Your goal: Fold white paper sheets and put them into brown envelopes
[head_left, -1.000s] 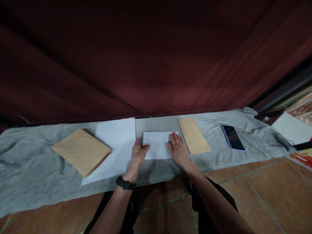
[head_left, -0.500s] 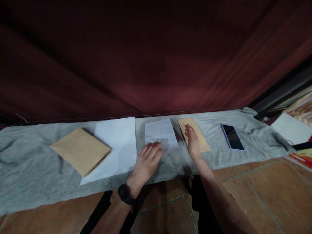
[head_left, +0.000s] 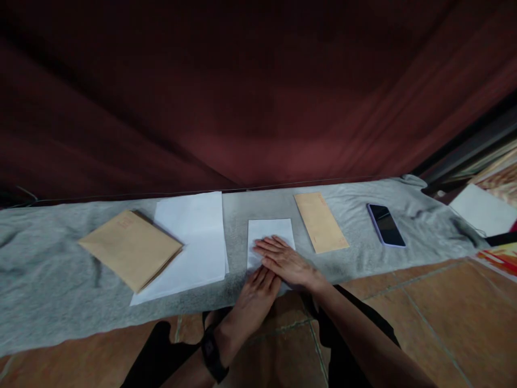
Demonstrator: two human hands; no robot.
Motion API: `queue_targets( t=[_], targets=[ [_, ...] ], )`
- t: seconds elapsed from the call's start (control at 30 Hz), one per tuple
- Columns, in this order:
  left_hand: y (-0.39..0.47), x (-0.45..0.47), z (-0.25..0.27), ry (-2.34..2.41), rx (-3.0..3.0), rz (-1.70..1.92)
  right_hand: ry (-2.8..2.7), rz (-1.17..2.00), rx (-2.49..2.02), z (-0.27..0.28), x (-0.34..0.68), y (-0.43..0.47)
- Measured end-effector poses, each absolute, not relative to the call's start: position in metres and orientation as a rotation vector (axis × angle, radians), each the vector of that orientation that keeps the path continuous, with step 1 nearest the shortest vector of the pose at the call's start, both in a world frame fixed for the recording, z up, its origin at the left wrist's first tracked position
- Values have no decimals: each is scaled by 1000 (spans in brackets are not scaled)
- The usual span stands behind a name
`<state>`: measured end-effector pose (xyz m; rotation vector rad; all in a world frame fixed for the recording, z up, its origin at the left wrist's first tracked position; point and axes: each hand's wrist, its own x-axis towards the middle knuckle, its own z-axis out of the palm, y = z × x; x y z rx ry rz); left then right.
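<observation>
A folded sheet of white paper (head_left: 271,228) lies on the grey cloth in front of me. My right hand (head_left: 285,261) rests flat on it, fingers stretched toward the left. Just below, my left hand (head_left: 258,291) presses on the paper's near edge, its fingertips partly under or against the right hand. Neither hand grips anything. To the right of the paper a single brown envelope (head_left: 321,222) lies flat, apart from both hands. On the left, a stack of white sheets (head_left: 197,242) sits partly beneath a pile of brown envelopes (head_left: 133,248).
A phone with a purple case (head_left: 386,225) lies toward the right end of the grey cloth (head_left: 48,291). Behind the cloth hangs a dark red curtain (head_left: 258,108). The tiled floor (head_left: 428,307) and my legs are below the near edge.
The folded paper has moved nearer to me and now lies flat. My right hand has left the single envelope and come left onto the paper. My left hand has shifted nearer to me.
</observation>
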<state>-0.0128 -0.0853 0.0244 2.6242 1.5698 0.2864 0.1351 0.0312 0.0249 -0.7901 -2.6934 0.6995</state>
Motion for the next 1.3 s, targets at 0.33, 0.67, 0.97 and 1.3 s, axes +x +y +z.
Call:
queue_targets(
  t=[0.33,0.67,0.97,1.3],
  targets=[
    [-85,-14,7,1608,2668,195,-2727,360,-1023,7,131,52],
    [-89,-10,2,1701,2619,353,-2315,348,-1470,3,125,76],
    [-73,12,4,1820,2551,312,-2049,615,-1316,24,164,84],
    [-53,10,29,1876,2270,595,-2399,444,-1288,11,134,43]
  ],
)
